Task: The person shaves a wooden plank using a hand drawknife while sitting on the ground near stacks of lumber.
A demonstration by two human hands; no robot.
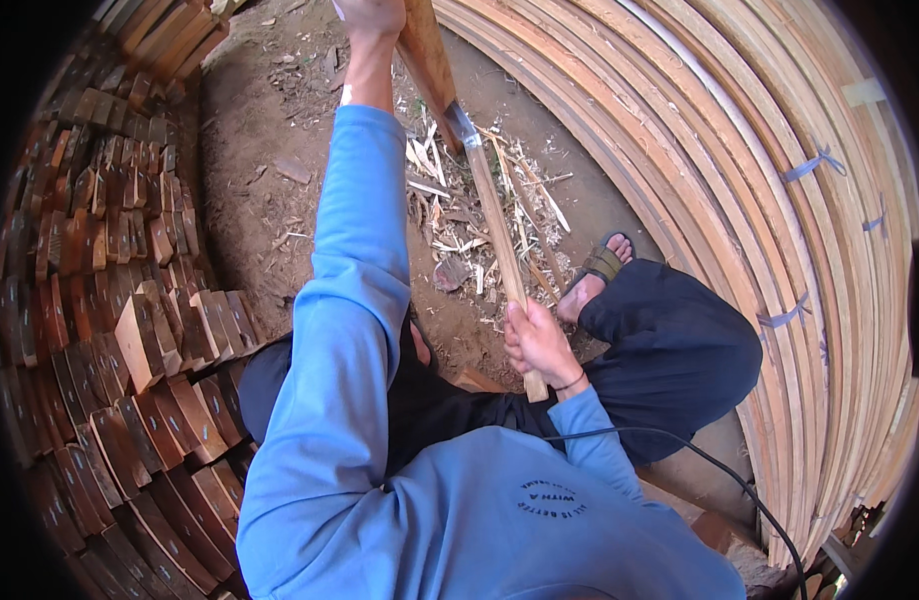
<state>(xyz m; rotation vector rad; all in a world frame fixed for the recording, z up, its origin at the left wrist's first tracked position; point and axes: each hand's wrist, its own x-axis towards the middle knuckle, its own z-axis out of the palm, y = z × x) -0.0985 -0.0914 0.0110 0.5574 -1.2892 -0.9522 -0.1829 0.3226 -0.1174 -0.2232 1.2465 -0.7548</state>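
Note:
At the top edge, partly cut off, my left hand [372, 16] is closed at the side of a thick brown piece of wood [426, 60]. The wood tilts down toward the middle. My right hand [541, 345] wraps round the lower end of a long, pale wooden handle [497, 215], in front of my lap. This handle belongs to a bladed hand tool whose shiny metal head [462, 125] lies against the lower part of the wood. The tool's exact kind is hard to tell. Pale shavings and splinters [454, 225] litter the ground below.
Stacked short wooden blocks [129, 330] rise on the left. Long, pale boards [699, 170], bound with bluish ties [814, 163], line the right. My sandalled foot [607, 262] stands by the shavings on the dirt floor [264, 130]. A black cable [709, 445] crosses at lower right.

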